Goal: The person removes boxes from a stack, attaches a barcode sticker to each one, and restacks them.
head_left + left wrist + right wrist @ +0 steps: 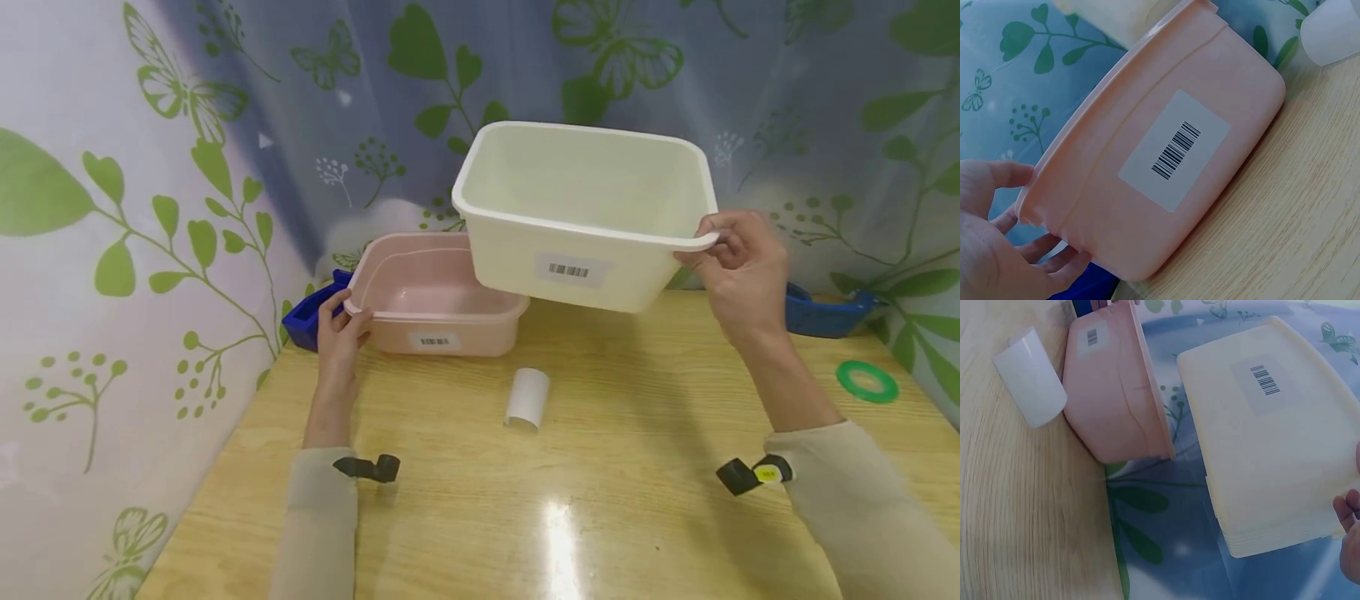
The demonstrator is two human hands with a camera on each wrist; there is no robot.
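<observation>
A white plastic basin (pixel 510 250) with a barcode label hangs in the air above the table. My right hand (pixel 746 267) pinches its rim at the right corner, thumb in front. In the right wrist view only some fingertips (pixel 1349 506) show at the frame's edge. Lower and to the left, a pink basin (pixel 390 333), also labelled, stands on the table at the back. My left hand (pixel 341 337) grips its left front corner by the rim; the left wrist view shows the fingers under that rim. The white basin partly covers the pink one's right end.
A white cylinder (pixel 528 396) lies on the wooden table (pixel 450 500) in front of the basins. A blue container (pixel 303 321) sits at the back left. At the right are a blue tape dispenser (pixel 825 317) and a green ring (pixel 866 381). Patterned curtains (pixel 337 125) close off the back.
</observation>
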